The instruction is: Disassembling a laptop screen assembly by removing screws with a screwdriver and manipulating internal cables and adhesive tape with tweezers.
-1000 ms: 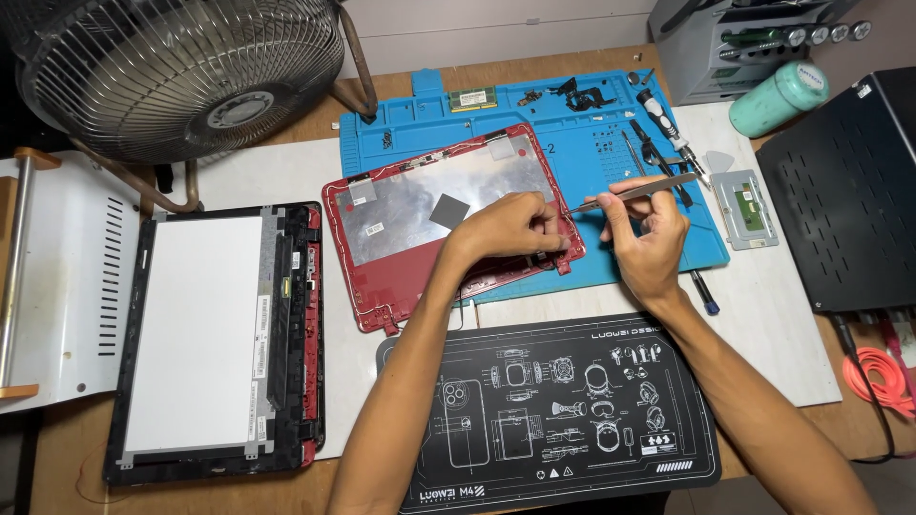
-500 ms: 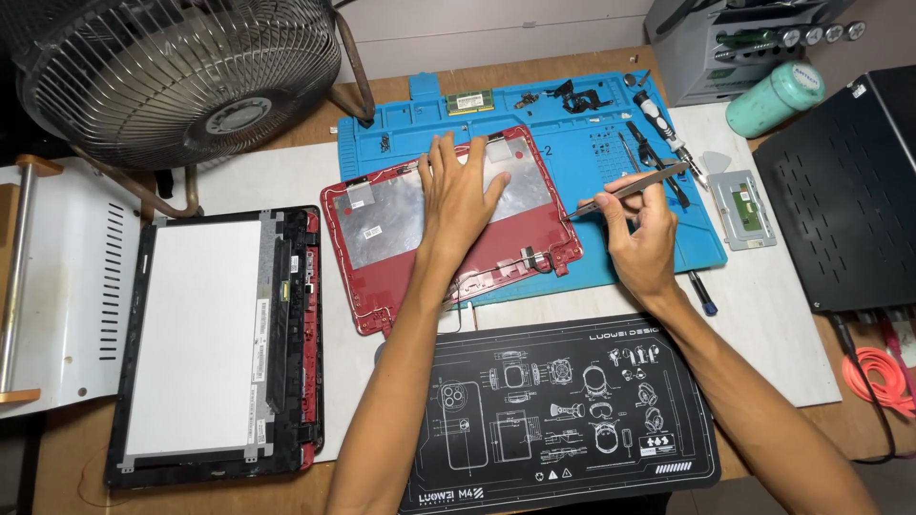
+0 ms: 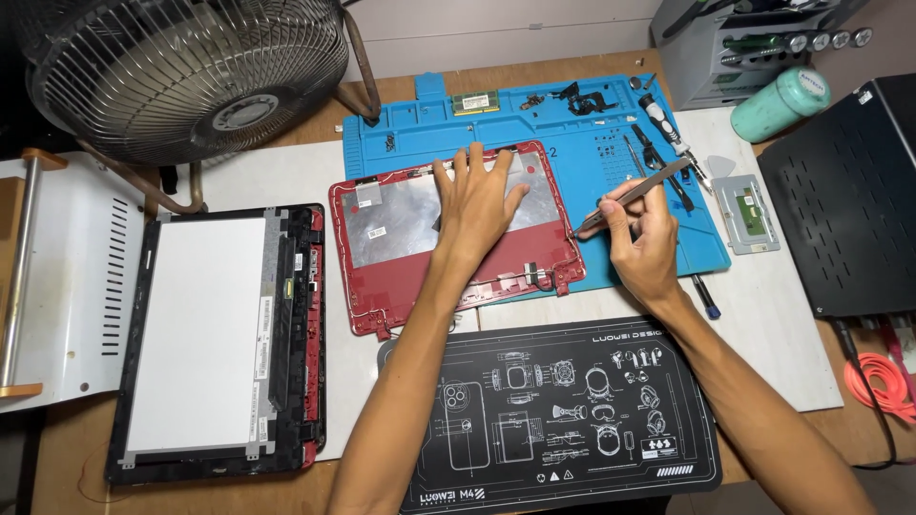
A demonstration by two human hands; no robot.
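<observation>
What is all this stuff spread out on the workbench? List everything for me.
Red plastic laptop lid shell: one, red with silver foil lining, centre, partly on the blue mat.
Blue silicone repair mat: one, blue, top centre, holding small parts and screwdrivers.
Metal tweezers: one, silver, tip at the shell's right edge.
Flat display panel in black frame: one, white face, left.
Black printed desk mat: one, black with white drawings, bottom centre.
Wire-cage fan: one, dark metal, top left.
Mint green cylinder: one, top right.
Black perforated case: one, right.
Left hand: flat on the shell.
Right hand: holding the tweezers.
</observation>
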